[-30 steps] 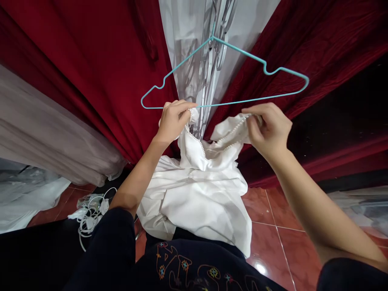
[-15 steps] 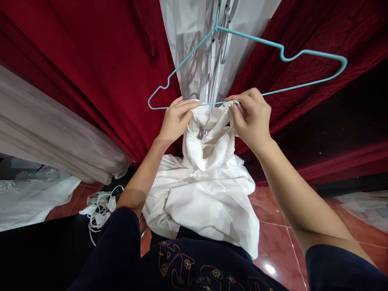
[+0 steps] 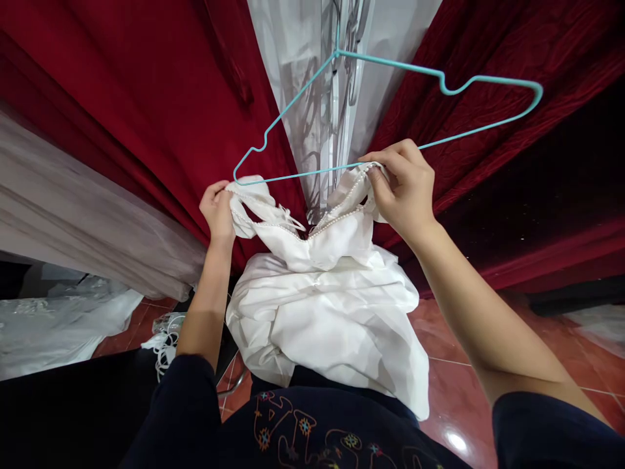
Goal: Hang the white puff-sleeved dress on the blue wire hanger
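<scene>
A white dress (image 3: 336, 312) with pearl-like edging spreads below a light blue hanger (image 3: 390, 63), its skirt bunched near my body. My left hand (image 3: 218, 210) grips the dress's left shoulder strap, beside the hanger's lower left corner. Pinched between the fingers of my right hand (image 3: 403, 185) is the right strap, right at the hanger's bottom bar. The neckline is stretched wide between both hands, with a thin white tie showing inside it. The hanger's hook reaches up to the metal rack at the top.
Red curtains (image 3: 146, 98) hang on both sides of a white metal rack (image 3: 336, 111). White cables (image 3: 167, 345) lie at lower left near a black surface (image 3: 73, 404). Pale fabric (image 3: 63, 326) lies at far left. Red floor tiles (image 3: 454, 378) show below.
My left hand has moved left and slightly down with its strap, past the hanger's lower left corner, widening the neckline. My right hand has stayed nearly still. The hanger has shifted slightly left.
</scene>
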Demonstrator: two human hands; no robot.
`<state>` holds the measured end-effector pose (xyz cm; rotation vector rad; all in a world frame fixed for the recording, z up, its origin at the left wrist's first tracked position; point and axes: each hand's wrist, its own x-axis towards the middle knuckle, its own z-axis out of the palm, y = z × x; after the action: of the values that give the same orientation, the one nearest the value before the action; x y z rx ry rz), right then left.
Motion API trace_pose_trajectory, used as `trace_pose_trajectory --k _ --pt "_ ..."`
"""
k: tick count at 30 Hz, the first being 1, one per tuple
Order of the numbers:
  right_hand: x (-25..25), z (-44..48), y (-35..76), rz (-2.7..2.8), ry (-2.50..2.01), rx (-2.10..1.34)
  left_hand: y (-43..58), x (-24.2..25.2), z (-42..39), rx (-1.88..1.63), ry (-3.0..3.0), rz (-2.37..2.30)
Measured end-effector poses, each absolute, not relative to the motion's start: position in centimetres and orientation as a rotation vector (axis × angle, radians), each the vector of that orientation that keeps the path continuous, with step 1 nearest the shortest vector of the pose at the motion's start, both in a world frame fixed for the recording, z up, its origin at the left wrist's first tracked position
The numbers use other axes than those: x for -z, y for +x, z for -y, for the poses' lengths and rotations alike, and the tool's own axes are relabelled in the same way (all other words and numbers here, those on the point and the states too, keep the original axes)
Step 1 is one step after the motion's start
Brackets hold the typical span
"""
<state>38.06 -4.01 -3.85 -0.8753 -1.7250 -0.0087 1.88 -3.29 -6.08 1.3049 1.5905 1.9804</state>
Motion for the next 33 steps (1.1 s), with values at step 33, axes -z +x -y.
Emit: trace_pose_trajectory --k 33 --pt "3.8 5.3 37.9 1.710 -0.864 0.034 15.8 0.8 5.1 -1.221 2.619 -1.198"
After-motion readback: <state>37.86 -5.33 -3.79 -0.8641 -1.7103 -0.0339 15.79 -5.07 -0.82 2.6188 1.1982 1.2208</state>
